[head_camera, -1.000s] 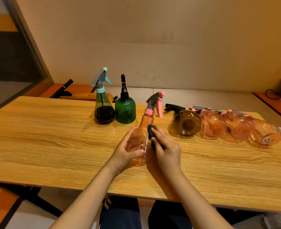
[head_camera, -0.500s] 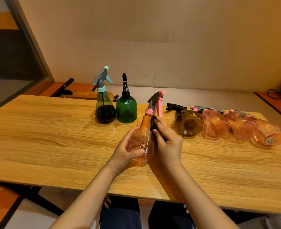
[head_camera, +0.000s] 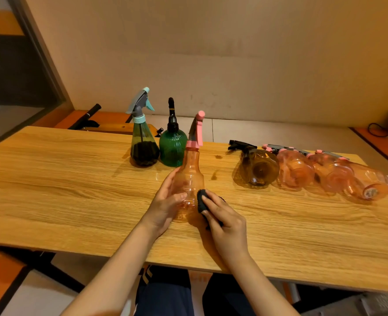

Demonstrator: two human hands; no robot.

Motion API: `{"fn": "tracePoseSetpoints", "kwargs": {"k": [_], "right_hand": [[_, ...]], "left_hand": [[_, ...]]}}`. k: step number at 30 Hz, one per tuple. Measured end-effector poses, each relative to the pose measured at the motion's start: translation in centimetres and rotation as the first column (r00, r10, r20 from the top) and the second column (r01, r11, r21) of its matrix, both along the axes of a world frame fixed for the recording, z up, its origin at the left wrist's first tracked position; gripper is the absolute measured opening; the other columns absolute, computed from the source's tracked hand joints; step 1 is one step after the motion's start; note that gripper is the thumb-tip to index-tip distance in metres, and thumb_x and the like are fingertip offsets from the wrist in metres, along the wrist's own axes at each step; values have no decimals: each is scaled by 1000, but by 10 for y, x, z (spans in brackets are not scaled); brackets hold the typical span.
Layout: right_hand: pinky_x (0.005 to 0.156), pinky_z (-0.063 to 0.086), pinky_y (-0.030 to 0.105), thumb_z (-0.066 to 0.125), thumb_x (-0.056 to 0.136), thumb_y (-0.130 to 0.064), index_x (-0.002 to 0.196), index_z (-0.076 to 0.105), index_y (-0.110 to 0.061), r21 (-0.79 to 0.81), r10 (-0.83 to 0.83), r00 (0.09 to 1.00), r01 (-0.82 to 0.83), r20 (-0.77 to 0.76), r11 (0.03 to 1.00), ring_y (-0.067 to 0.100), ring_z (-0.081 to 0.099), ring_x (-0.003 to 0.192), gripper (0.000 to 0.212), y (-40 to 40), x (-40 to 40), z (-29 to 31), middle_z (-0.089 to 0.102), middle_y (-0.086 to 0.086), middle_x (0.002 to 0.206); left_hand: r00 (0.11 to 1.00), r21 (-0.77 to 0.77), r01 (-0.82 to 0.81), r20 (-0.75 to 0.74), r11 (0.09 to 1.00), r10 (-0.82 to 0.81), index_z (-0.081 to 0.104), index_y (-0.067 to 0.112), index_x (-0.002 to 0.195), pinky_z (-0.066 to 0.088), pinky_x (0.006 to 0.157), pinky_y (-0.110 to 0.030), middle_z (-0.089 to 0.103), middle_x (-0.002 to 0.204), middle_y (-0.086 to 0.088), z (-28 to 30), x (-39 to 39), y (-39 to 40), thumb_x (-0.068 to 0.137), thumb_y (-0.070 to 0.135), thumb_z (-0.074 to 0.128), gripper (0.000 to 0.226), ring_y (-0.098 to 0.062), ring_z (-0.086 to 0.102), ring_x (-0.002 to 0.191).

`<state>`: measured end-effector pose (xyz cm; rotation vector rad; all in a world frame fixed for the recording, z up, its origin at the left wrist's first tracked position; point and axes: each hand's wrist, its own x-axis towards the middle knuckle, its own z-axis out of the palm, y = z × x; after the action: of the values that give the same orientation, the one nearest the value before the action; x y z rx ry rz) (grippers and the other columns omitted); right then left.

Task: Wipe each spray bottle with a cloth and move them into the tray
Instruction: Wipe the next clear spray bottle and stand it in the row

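Currently left hand (head_camera: 165, 207) is gripping the orange spray bottle (head_camera: 189, 179) upright on the desk (head_camera: 74, 190); right hand (head_camera: 225, 221) is pinching the black cloth (head_camera: 202, 200) against it. Light grip risks tipping.

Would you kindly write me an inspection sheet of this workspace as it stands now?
Surface: wooden table, a few dark spots near its middle.
Job's things: orange spray bottle upright, being wiped with black cloth; two green bottles standing behind; amber bottle and pink bottles lying at the right; tray not clearly seen.
Clutter: nothing seen.
Hands: left hand holds the orange bottle; right hand presses the cloth on it.
Cables: black cord at far right.
Surroundings: beige wall, black stick behind the table.
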<state>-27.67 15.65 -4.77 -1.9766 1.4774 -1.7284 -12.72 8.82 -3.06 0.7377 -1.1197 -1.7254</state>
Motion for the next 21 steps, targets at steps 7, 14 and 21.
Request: {"fn": "tracePoseSetpoints", "kwargs": {"k": [7,14,21], "right_hand": [[98,44,25,56,85,-18,121,57,-10,5,10,1000,-10,12,1000,11,56,115,37,3,1,2,57,-5,123],[99,41,20,57,84,-19,121,57,-11,23,10,999,-10,32,1000,6,53,117,38,4,1,4,57,-4,123],[98,38,13,64,79,-4,120,56,-9,19,-27,999,27,44,999,-4,50,117,42,2,0,3,58,-2,121]], "left_hand": [[998,58,41,-56,997,-38,46,25,132,56,75,-27,70,110,-4,4,1,1,35,40,94,109,-18,67,98],[997,66,54,-62,996,-50,55,14,121,55,73,-26,69,103,-6,3,2,2,44,33,89,87,-18,66,93],[996,91,54,-73,994,-47,49,16,130,56,71,-28,67,110,-9,3,2,0,41,42,92,103,-20,68,92]]}}
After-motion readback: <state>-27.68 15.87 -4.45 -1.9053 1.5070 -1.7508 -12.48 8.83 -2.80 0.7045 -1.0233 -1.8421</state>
